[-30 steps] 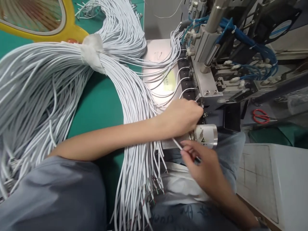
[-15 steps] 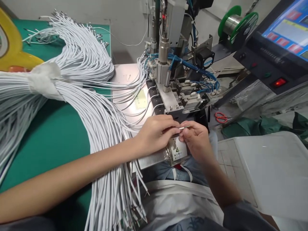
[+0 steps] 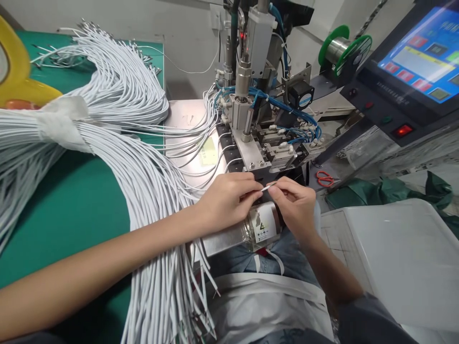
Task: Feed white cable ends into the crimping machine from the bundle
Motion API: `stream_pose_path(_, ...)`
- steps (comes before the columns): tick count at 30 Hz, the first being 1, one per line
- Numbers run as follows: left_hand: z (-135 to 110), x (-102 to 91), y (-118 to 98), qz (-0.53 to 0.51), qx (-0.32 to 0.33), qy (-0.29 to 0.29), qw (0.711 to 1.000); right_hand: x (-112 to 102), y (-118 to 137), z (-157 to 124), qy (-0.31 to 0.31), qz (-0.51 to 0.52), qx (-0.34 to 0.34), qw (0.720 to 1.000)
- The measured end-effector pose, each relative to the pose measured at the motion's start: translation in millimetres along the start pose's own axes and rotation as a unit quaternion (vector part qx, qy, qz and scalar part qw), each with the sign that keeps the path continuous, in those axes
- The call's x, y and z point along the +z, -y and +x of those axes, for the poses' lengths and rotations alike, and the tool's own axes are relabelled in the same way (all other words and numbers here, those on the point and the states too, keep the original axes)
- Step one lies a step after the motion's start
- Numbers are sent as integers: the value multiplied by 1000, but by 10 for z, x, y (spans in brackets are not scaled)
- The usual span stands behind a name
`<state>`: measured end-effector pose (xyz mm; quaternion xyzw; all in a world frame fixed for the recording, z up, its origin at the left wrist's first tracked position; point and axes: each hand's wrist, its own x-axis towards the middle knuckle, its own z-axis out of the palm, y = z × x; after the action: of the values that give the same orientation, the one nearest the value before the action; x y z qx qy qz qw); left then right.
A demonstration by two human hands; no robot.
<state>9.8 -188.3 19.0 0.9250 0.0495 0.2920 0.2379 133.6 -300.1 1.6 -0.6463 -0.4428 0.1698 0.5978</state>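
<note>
A white cable (image 3: 266, 188) spans the short gap between my hands, just in front of the machine. My left hand (image 3: 233, 198) is closed in a pinch on the cable a little behind its end. Thumb and fingers of my right hand (image 3: 296, 200) are closed on the thin tip, largely hiding it. Below my left forearm hangs a thick bundle of white cables (image 3: 158, 258) with several bare wire ends at the bottom. More cables (image 3: 190, 130) run from the bundle into the black slotted block (image 3: 229, 148) of the machine (image 3: 247, 110).
White wrapping (image 3: 62, 122) ties the bundle on the green table mat (image 3: 82, 200). At right are a control screen (image 3: 423, 57), a solder wire spool (image 3: 339, 50), red-handled scissors (image 3: 324, 178) and a white plastic lid or box (image 3: 401, 258). A yellow object (image 3: 21, 71) stands far left.
My right hand has turned, its fingers now reaching straighter along the cable tip. Both hands still hold the cable. The whole view has shifted slightly.
</note>
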Motion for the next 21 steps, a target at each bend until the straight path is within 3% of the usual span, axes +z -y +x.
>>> stream_pose_path(4,-22,30,40,54,28,-4,998,-38,27,31,28,-74,-12,997)
stream_pose_path(8,-24,39,52,51,44,-6,998,-77,14,85,77,-46,16,996)
stream_pose_path(14,-25,50,33,10,26,-23,999,66,-18,-29,-9,-52,-26,998)
stream_pose_path(18,-34,28,28,146,111,-11,983,122,-53,-111,-59,-162,-131,976)
stream_pose_path(21,-33,2,33,260,199,4,945,53,-74,-50,-12,-178,-159,971)
